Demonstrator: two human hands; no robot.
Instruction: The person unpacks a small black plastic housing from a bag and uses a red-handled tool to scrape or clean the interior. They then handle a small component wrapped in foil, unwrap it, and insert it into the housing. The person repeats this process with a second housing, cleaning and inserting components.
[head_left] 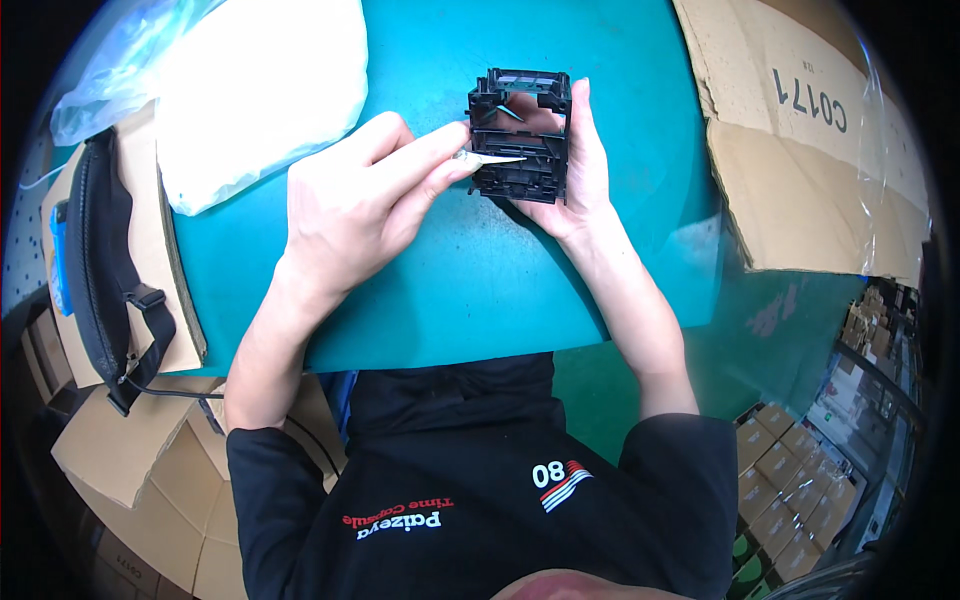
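Over the teal table, my right hand [590, 175] grips a black plastic frame [519, 178], a boxy part with an open window at its far end and ribbed bars nearer me. Its palm and fingers wrap the frame's right side and underside, and skin shows through the window. From the left, my left hand [350, 195] pinches a slim pointed tool [494, 159], pale and metallic-looking, whose kind I cannot make out. The tip lies over the frame's ribbed lower part. Whether it touches the plastic cannot be told.
A bulky white plastic bag [265, 95] sits on the teal table [430, 320] at far left. Beside it, a black waist bag [95, 250] lies on cardboard. A large cardboard box [800, 150] stands at right, an open carton [150, 450] at lower left, stacked small boxes [790, 480] at lower right.
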